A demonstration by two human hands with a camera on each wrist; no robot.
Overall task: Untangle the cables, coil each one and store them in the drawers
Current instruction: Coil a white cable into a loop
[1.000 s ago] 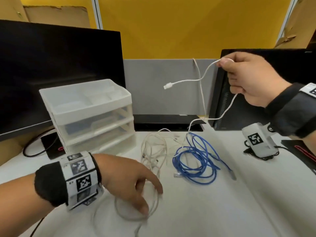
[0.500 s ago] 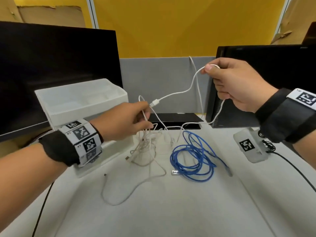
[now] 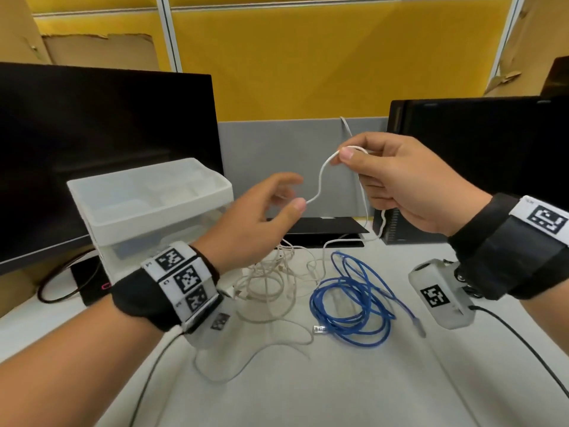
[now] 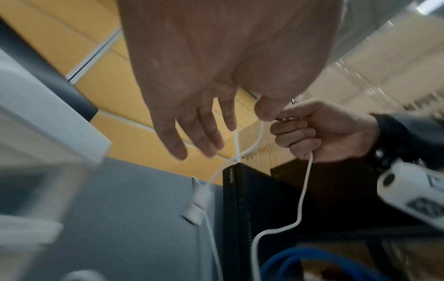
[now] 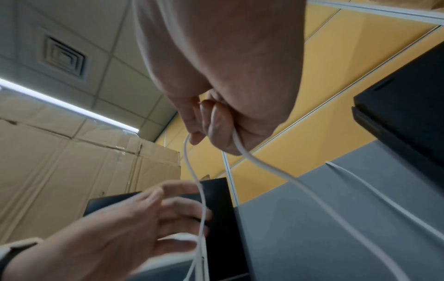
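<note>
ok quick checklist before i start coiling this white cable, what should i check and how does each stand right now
1. Right hand has a firm hold on the white cable: ok, thumb and fingers pinch it.
2. Left hand holds the cable: not ok, fingers are spread and relaxed beside it.
3. Plug end free: ok, it hangs loose below the left hand.
4. Other end clear of the pale cable tangle: cannot tell, it runs down to the desk beside the pile.
5. Blue cable out of the way: ok, it lies on the desk apart from the hands.
6. Drawer unit open to receive the coil: not ok, drawers look closed.
</note>
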